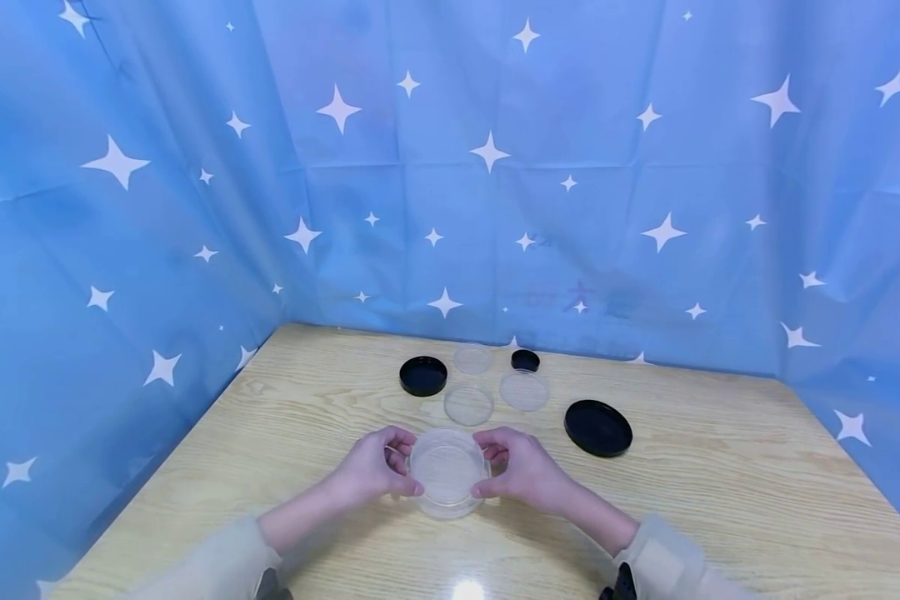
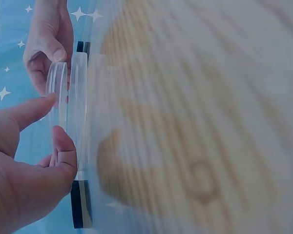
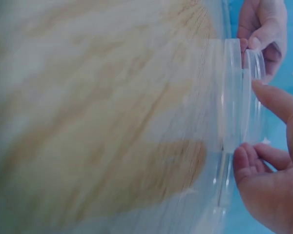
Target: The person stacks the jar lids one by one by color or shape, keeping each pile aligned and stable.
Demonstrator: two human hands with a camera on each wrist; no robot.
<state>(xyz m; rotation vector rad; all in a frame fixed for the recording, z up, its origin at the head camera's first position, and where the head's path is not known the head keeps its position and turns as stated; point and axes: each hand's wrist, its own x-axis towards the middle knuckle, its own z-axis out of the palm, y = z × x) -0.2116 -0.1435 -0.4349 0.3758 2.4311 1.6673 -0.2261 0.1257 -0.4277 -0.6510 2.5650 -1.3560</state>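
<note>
A clear shallow round dish [image 1: 447, 468], like half of a petri dish, is between my two hands. My left hand [image 1: 378, 467] pinches its left rim between thumb and fingers, and my right hand [image 1: 523, 473] does the same on the right. Directly beneath stands a second, slightly wider clear dish [image 1: 450, 511] on the table. Both wrist views show a narrow gap between the held dish [image 2: 57, 117] and the lower dish [image 3: 231, 97]. The held one looks roughly level.
Beyond my hands lie three clear round pieces: a near one [image 1: 468, 405], a right one [image 1: 524, 391] and a far one [image 1: 473, 358]. Around them are a black dish [image 1: 423, 377], a small black one [image 1: 525, 360] and a large black one [image 1: 598, 428]. A blue starred curtain [image 1: 450, 208] borders the wooden table [image 1: 720, 467].
</note>
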